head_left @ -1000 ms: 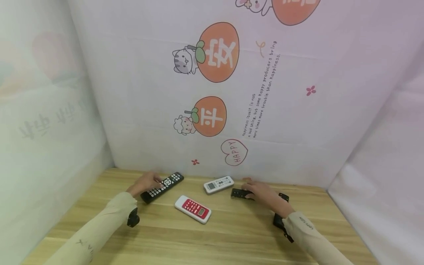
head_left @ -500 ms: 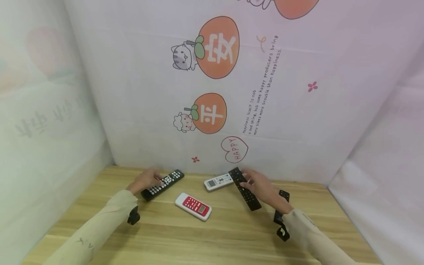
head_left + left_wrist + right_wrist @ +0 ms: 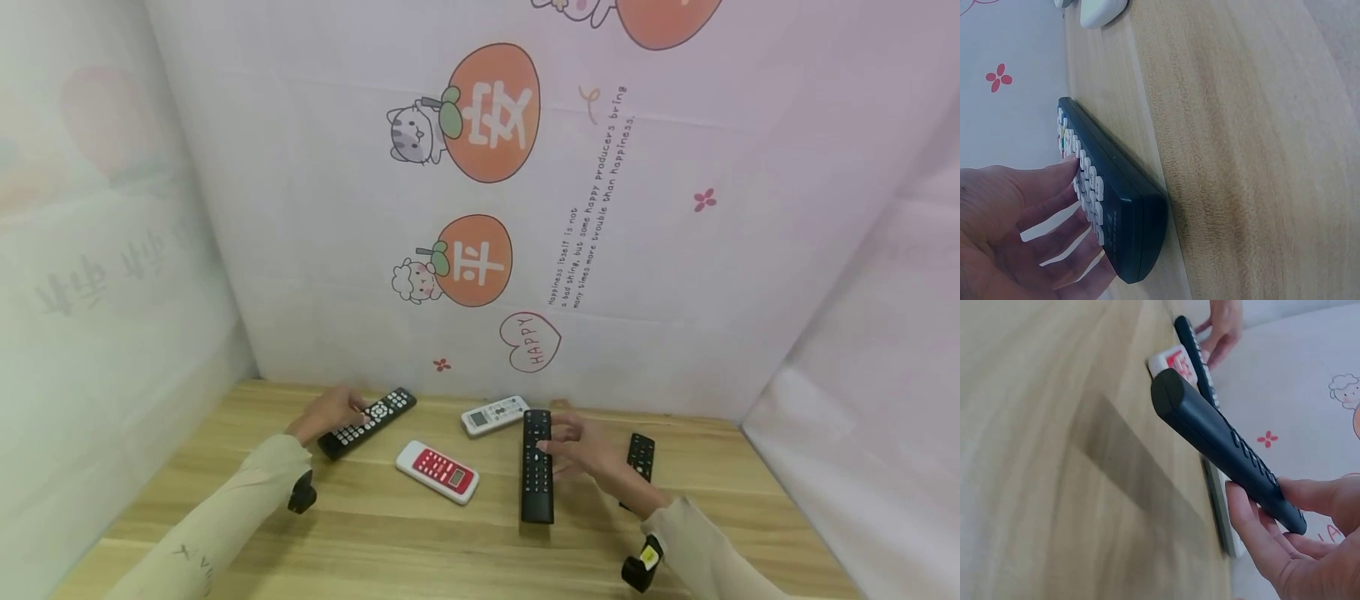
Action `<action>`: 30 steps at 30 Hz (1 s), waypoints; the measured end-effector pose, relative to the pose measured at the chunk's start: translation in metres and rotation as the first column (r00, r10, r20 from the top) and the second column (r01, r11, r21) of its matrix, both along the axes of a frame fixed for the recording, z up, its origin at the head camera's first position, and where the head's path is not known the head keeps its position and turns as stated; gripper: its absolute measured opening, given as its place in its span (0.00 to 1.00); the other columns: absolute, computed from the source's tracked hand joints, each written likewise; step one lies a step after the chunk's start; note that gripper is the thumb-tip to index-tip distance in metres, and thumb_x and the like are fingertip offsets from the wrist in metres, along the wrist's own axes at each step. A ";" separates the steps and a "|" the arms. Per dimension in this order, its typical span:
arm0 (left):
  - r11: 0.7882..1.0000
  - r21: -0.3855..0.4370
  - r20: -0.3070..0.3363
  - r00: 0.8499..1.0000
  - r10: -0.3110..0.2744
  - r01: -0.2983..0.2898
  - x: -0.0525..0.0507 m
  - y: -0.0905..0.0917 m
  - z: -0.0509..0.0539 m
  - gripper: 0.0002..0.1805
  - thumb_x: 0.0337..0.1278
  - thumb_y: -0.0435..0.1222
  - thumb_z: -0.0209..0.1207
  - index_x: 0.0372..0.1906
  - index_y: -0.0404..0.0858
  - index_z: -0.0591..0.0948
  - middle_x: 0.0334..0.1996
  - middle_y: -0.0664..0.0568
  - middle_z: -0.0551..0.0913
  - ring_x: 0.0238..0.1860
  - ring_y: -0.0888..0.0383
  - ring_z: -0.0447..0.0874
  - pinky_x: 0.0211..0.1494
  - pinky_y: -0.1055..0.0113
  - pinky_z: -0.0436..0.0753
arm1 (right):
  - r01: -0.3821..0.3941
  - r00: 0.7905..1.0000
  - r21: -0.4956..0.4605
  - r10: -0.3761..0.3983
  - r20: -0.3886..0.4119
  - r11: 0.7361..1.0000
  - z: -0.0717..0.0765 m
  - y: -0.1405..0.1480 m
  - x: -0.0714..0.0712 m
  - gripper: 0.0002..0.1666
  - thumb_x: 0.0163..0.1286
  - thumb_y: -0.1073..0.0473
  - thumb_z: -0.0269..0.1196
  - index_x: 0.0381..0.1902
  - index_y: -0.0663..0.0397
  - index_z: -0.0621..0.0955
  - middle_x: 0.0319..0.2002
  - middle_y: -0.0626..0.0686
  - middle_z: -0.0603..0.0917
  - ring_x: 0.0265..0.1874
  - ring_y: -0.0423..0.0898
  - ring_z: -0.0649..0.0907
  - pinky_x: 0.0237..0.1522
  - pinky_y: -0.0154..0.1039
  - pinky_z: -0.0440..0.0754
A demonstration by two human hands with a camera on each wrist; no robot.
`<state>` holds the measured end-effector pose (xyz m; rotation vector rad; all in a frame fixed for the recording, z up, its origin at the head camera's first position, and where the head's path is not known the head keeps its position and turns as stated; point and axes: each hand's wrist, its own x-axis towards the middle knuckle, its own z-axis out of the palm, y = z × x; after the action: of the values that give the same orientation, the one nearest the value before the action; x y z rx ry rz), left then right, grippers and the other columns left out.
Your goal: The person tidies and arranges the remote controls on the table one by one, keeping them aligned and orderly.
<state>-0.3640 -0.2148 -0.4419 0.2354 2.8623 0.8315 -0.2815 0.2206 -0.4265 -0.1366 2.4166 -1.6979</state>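
Observation:
My left hand (image 3: 333, 414) grips a black remote control with white buttons (image 3: 384, 408) on the wooden table at the left. In the left wrist view, the thumb (image 3: 1054, 175) lies on its buttons while the fingers go along its far edge. My right hand (image 3: 588, 450) pinches a second black remote control, with dark buttons (image 3: 537, 492), between thumb and fingers. That remote is off the table, and its shadow (image 3: 1141, 469) falls on the wood in the right wrist view. It points roughly front to back in the head view.
A red-and-white remote control (image 3: 438, 472) lies mid-table. Behind it, near the back wall, is a white remote control (image 3: 495, 415). Another black remote control (image 3: 641, 454) lies partly hidden behind the right wrist. White printed sheets (image 3: 337, 250) enclose the table (image 3: 420, 550).
My right hand has lifted the dark-buttoned remote control off the table and turned it from sideways to lengthwise. My left hand stays on its remote control.

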 end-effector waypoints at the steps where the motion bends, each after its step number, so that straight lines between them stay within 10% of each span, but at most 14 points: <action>1: 1.000 -0.001 -0.002 1.000 -0.002 0.002 0.000 0.000 0.000 0.20 0.65 0.34 0.66 0.57 0.26 0.83 0.53 0.32 0.86 0.48 0.44 0.86 0.54 0.48 0.85 | -0.011 1.000 -0.006 0.011 0.010 1.000 -0.001 -0.001 0.002 0.41 0.70 0.65 0.69 0.75 0.73 0.64 0.57 0.75 0.79 0.34 0.54 0.89 0.41 0.59 0.90; 13: 1.000 0.011 -0.005 1.000 -0.007 0.007 0.003 0.000 -0.001 0.20 0.64 0.33 0.66 0.56 0.24 0.83 0.52 0.32 0.86 0.46 0.46 0.86 0.52 0.50 0.86 | -0.077 0.988 0.036 0.071 0.138 0.996 -0.026 -0.004 0.011 0.38 0.69 0.71 0.68 0.70 0.78 0.64 0.47 0.69 0.82 0.34 0.53 0.87 0.37 0.53 0.91; 30: 0.999 -0.041 -0.031 0.999 -0.024 0.023 0.003 0.004 0.005 0.21 0.65 0.34 0.66 0.58 0.24 0.82 0.54 0.30 0.85 0.49 0.42 0.86 0.55 0.47 0.85 | -0.072 0.983 0.184 0.039 0.179 0.980 -0.022 -0.006 0.015 0.27 0.70 0.73 0.65 0.62 0.76 0.69 0.39 0.65 0.80 0.30 0.54 0.86 0.34 0.48 0.91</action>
<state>-0.3613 -0.2105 -0.4371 0.2786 2.8963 0.7708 -0.2665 0.2145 -0.4488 -0.0268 2.4031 -1.3839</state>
